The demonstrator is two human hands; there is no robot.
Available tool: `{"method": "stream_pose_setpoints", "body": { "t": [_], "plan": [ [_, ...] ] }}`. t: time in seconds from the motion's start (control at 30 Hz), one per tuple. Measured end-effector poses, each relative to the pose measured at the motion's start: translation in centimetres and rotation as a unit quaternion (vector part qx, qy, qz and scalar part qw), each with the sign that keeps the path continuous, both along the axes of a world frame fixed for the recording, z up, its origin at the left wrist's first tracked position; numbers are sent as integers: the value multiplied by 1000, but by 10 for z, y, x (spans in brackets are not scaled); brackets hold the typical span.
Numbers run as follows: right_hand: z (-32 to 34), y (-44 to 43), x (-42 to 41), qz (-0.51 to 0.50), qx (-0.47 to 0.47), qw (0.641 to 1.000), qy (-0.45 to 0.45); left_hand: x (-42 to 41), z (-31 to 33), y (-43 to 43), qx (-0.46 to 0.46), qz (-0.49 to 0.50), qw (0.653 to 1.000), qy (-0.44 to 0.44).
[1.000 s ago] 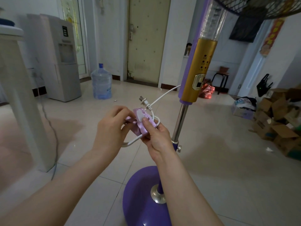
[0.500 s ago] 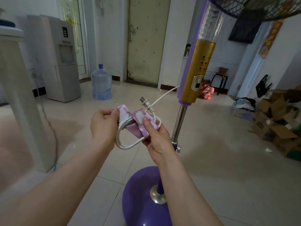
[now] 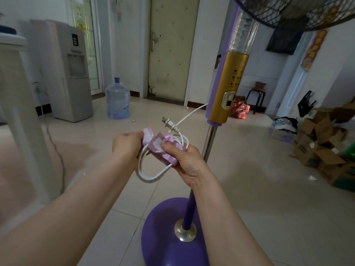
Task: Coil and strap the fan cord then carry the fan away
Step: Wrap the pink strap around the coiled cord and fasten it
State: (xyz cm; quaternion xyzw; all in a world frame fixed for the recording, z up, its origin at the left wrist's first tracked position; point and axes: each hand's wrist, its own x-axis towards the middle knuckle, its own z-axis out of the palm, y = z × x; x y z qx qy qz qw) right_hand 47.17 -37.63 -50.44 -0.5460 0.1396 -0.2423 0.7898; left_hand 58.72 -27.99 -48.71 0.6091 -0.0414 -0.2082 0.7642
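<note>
Pinching pink strap (image 3: 166,150) around coiled cord (image 3: 153,175), between both hands (image 3: 187,162).

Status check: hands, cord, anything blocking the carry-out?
Left hand pinching strap end; right hand clamping strap on coiled cord. Strap not closed. Fan standing, floor ahead open.

Water dispenser (image 3: 71,73), water bottle (image 3: 117,98), cardboard boxes (image 3: 324,146), stool (image 3: 257,95)

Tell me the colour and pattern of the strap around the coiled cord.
Light purple with white patches, seen in the head view: the strap.
</note>
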Motion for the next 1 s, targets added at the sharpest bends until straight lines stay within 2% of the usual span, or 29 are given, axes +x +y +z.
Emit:
{"method": "stream_pose_setpoints", "body": {
  "t": [0.07, 0.13, 0.27, 0.47, 0.53, 0.67, 0.8, 0.83, 0.93, 1.0],
  "plan": [
    [2, -1, -2, -14, -17, 1000, 17, -9, 3, 2, 56, 17, 993, -101],
    [1, -1, -3, -22, -19, 999, 26, -23, 4, 10, 64, 14, 985, -159],
    [-5, 1, -4, -39, -12, 998, 41, -39, -4, 20, 59, -48, 972, -223],
    [-10, 11, -3, -39, 30, 998, 39, -45, -8, 16, 88, 23, 939, -331],
    [-11, 12, 0, -60, 37, 997, 34, -45, -10, 14, 75, 31, 942, -326],
    [-12, 13, 4, -94, 18, 995, 21, -40, -11, 12, 12, 81, 971, -226],
    [-14, 14, 7, -118, -1, 992, 47, -37, -13, 11, -35, 142, 978, -146],
    [-15, 14, 7, -121, 1, 991, 55, -38, -13, 11, -38, 149, 977, -151],
    [-20, 12, 8, -135, -2, 989, 66, -46, -19, 13, 10, 119, 952, -283],
    [-21, 10, 9, -136, 11, 988, 68, -52, -26, 17, 49, 73, 916, -393]
  ]
}}
